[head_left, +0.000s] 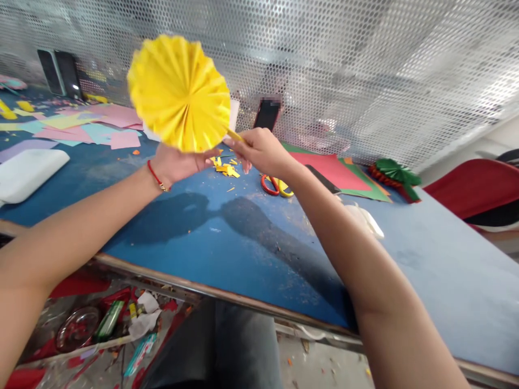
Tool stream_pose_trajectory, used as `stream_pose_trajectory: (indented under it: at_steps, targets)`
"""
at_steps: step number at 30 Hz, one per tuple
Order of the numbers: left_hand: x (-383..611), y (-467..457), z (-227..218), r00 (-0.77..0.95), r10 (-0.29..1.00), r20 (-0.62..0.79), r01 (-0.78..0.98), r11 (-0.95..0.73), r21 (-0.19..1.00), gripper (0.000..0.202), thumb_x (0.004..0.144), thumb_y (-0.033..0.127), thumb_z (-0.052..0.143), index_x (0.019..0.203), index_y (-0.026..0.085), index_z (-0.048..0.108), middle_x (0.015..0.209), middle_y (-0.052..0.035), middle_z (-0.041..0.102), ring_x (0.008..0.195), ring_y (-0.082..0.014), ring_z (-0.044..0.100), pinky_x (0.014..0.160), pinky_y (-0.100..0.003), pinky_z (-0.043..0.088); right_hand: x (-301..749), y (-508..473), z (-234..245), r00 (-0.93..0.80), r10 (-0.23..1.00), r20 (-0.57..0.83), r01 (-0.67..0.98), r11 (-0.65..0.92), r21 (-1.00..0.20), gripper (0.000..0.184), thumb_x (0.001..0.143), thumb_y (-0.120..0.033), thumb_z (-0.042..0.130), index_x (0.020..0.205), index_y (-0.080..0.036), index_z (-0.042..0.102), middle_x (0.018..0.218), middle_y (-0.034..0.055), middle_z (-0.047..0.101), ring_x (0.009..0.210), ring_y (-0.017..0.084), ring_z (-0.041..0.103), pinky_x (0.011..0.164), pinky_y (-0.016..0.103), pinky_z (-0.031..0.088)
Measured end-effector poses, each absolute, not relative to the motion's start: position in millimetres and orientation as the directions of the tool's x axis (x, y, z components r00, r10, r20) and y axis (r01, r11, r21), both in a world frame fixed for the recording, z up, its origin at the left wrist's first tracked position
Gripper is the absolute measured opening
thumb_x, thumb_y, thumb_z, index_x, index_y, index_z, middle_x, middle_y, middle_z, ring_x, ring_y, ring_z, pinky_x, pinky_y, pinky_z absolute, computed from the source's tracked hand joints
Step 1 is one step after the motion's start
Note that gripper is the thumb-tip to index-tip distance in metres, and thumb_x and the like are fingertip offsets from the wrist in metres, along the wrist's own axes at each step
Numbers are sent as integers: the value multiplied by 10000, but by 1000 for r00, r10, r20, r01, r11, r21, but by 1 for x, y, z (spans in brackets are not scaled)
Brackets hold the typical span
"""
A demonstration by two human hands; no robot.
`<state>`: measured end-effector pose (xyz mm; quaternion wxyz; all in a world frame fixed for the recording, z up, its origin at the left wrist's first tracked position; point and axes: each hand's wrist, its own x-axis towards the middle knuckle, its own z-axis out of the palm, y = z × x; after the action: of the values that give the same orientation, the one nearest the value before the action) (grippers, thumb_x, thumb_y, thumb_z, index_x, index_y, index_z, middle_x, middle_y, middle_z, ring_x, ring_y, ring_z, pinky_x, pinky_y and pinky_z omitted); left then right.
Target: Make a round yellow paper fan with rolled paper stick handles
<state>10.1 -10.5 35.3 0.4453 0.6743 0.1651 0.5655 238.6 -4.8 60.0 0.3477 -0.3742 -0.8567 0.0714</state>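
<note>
A round yellow pleated paper fan (180, 94) is held up above the table, its folds spread into a full circle. My right hand (259, 148) is closed around its short yellow handle (235, 135), at the fan's lower right. My left hand (178, 163), with a red string bracelet on the wrist, is under and behind the fan's lower edge. One of its digits stretches out to the right; the other fingers are mostly hidden by the fan. Below the hands lie yellow paper scraps (227, 170) and scissors (271, 185) with red and yellow handles.
Pastel paper sheets (109, 116) cover the table's back left, near a white case (32, 175). Red paper (320, 170) and a green paper fan (395, 173) lie right. A phone (267, 113) leans against the perforated metal screen (365, 70). Below the edge sits a cluttered tray.
</note>
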Motion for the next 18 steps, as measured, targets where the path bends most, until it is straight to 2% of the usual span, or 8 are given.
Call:
stream_pose_trajectory:
  at_steps: [2, 4, 6, 8, 11, 13, 18]
  targets:
    - [7, -5, 40, 374, 772, 515, -353, -395, 848, 528, 696, 861, 805, 930, 388, 803, 982, -68, 812, 987, -373, 691, 802, -573, 589, 234, -2, 52, -343, 711, 614, 572, 677, -464, 633, 1094, -714, 422, 733, -221, 587, 599, -9, 530, 656, 151, 571, 758, 329, 508]
    - [10, -6, 43, 405, 792, 456, -419, -283, 863, 653, 673, 903, 793, 1050, 370, 818, 1182, -69, 806, 1182, -395, 668, 924, -598, 574, 227, -1, 44, -195, 713, 674, 554, 647, -524, 679, 1083, -772, 336, 761, -227, 581, 631, 0, 536, 656, 160, 571, 726, 331, 503]
    - [16, -8, 42, 411, 787, 461, -434, -275, 858, 657, 656, 854, 862, 1113, 382, 820, 1355, -44, 755, 1296, -406, 632, 972, -593, 566, 219, -4, 35, -89, 717, 691, 559, 610, -562, 691, 1074, -796, 298, 811, -229, 591, 673, 12, 558, 679, 177, 593, 721, 341, 503]
    - [25, -9, 38, 413, 774, 480, -405, -315, 858, 512, 637, 712, 964, 1037, 422, 829, 1358, -14, 750, 1262, -407, 653, 950, -589, 570, 211, -9, 25, -40, 740, 671, 600, 555, -576, 663, 1084, -777, 289, 873, -232, 600, 719, 25, 592, 720, 199, 628, 741, 353, 507]
    - [36, -5, 28, 380, 767, 517, -335, -407, 850, 350, 620, 526, 1026, 900, 443, 832, 1127, -34, 807, 1075, -401, 708, 890, -623, 565, 200, -22, 10, -70, 809, 583, 673, 470, -572, 523, 1123, -666, 332, 975, -239, 596, 785, 35, 650, 784, 235, 678, 768, 360, 501]
    - [40, -3, 21, 318, 770, 553, -311, -466, 828, 373, 580, 451, 1046, 885, 447, 829, 1025, -39, 810, 1018, -403, 715, 860, -646, 561, 193, -31, 1, -119, 849, 514, 693, 442, -570, 407, 1137, -581, 374, 1054, -246, 590, 810, 32, 684, 803, 249, 700, 770, 353, 491]
    - [42, -4, 16, 130, 765, 631, -261, -588, 766, 617, 456, 347, 1100, 987, 419, 795, 1092, -15, 793, 1167, -405, 695, 956, -677, 579, 183, -45, -10, -195, 887, 419, 664, 434, -608, 278, 1144, -464, 423, 1241, -237, 551, 841, 24, 730, 796, 249, 717, 797, 345, 482]
